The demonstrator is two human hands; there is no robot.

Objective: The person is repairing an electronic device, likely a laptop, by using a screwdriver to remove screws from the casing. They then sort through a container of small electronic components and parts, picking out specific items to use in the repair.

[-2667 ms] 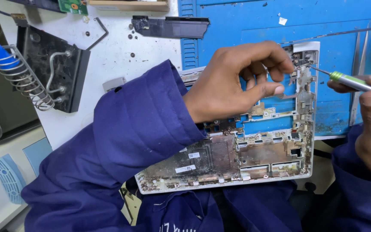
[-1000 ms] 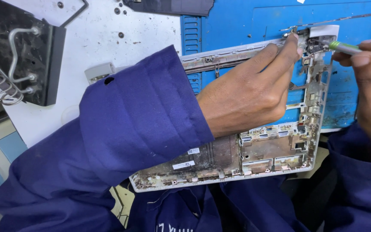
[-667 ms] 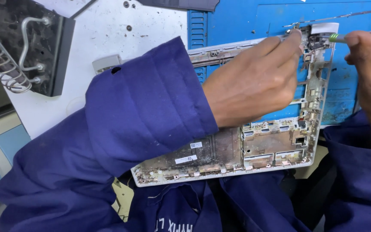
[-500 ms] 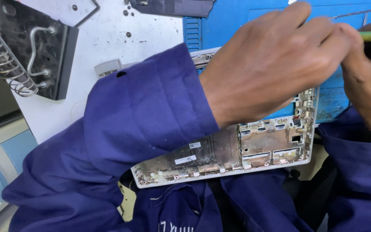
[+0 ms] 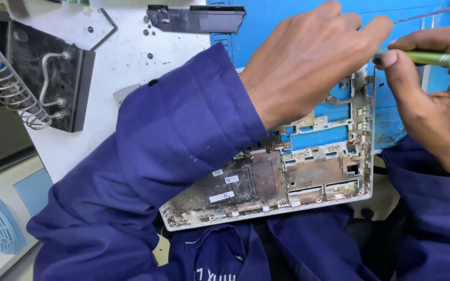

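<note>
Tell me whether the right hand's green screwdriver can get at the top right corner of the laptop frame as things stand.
Probably yes: the right hand holds the green screwdriver right beside that corner of the laptop frame, though the left hand covers the tip.

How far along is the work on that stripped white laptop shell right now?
Looks done: the white plastic laptop shell is bare, with blue mat showing through its openings. In hand: the left hand steadies the frame's upper right edge, while the right hand holds a green-handled screwdriver there. The tip is hidden. Left: grime and small fittings along the lower edge.
</note>
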